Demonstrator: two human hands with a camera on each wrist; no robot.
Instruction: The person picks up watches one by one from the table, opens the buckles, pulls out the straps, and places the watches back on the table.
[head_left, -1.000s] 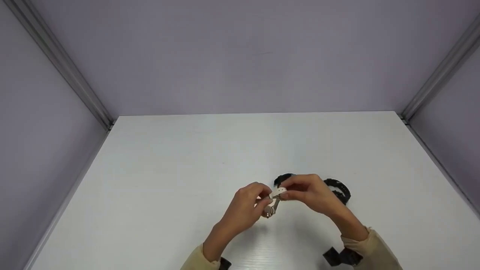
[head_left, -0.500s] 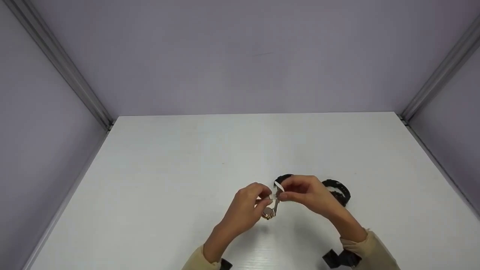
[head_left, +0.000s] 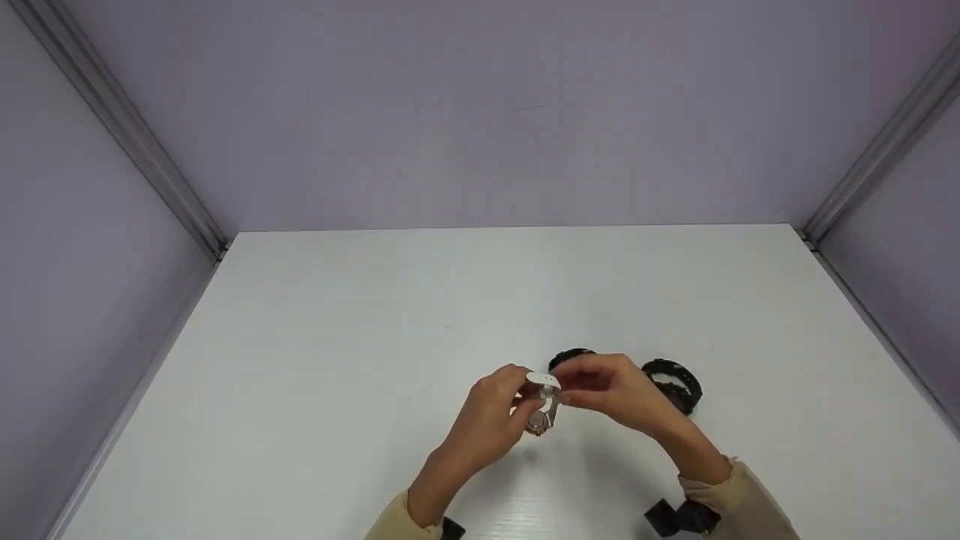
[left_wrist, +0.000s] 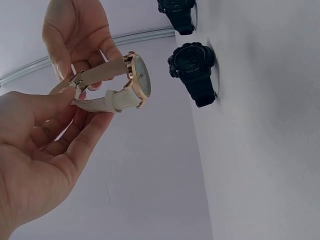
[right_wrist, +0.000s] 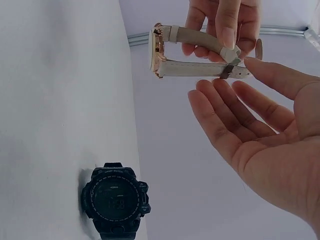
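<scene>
I note both hands, left hand (head_left: 491,409) and right hand (head_left: 611,390), pinching the cream-strapped, rose-gold-cased wristwatch (left_wrist: 131,82) at its buckle; black digital watches (head_left: 671,382) lie at three o'clock; advise a steady grip.

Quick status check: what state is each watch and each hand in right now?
Beige-strap watch: held off the table, strap looped, both hands at its buckle end.
Left hand: pinches the strap at the buckle.
Right hand: thumb on the strap end, other fingers straight.
Near black watch: on the table, untouched, strap closed.
Far black watch: on the table, untouched.
</scene>
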